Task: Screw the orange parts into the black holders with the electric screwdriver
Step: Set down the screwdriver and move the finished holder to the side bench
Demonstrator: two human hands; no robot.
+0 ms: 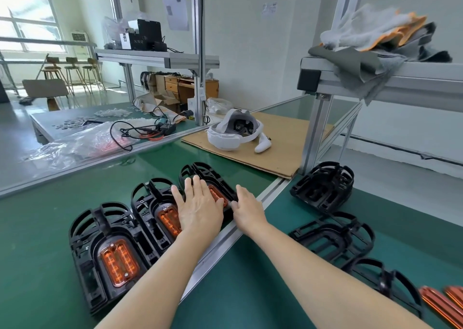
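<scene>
Three black holders lie in a row on the green mat, each with an orange part in it: the near one (100, 253) with its orange part (119, 263), the middle one (150, 203), and the far one (208, 175). My left hand (199, 208) lies flat with straight fingers over the far holder and partly over the middle one. My right hand (246, 208) touches the far holder's right edge, fingers pointing down at it. Empty black holders sit to the right (323, 185), (333, 238). Loose orange parts (443, 303) lie at the bottom right. No electric screwdriver is in view.
A white headset (233, 130) rests on a cardboard sheet (275, 148) behind the holders. An aluminium frame post (313, 138) stands at the right, with cloths (375, 43) on its shelf. Cables and plastic bags (82, 143) lie on the left bench. A metal rail (225, 233) splits the two mats.
</scene>
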